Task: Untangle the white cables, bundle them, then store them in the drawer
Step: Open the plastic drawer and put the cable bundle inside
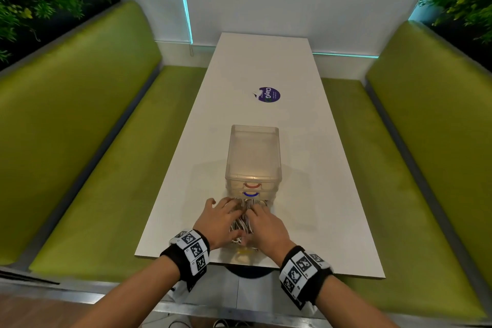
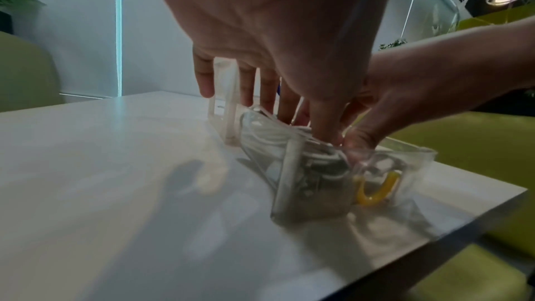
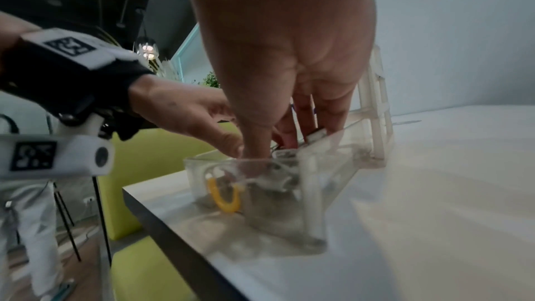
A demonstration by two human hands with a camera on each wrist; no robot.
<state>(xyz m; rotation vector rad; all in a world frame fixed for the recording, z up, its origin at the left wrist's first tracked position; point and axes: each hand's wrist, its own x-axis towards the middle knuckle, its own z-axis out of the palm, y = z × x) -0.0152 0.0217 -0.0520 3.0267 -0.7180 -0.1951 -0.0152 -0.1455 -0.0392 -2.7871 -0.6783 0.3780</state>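
Both hands work side by side at the near end of the white worktop (image 1: 266,66), down in a pulled-out clear drawer (image 2: 315,193).

Left hand (image 1: 219,222): fingers spread and fairly straight, pressing down on the white cables (image 1: 243,222). Nothing curled round them as far as the head view and left wrist view show; the hand reads as released, flat on the bundle.

Right hand (image 1: 266,226): set just to the right of the left, fingers reaching down into the drawer onto the same cables. The right wrist view shows the fingers long and nearly straight with the tips among the cables; no clear pinch to be seen, so released and pressing.

Cables: a bunched white mass lying inside the drawer, partly covered by both hands. Whether they are tied cannot be told.

The drawer is the lowest one of a clear plastic drawer box (image 1: 253,157), drawn out toward the near edge of the worktop. Its front carries a yellow handle (image 2: 376,191). Above it, two shut drawers, one with a red handle (image 1: 253,185), one with a blue handle (image 1: 250,194).

Further along the worktop, a round purple sticker (image 1: 269,94). Green benches (image 1: 80,125) run along left and right. Both wrists wear black bands with printed marker squares (image 1: 193,249).
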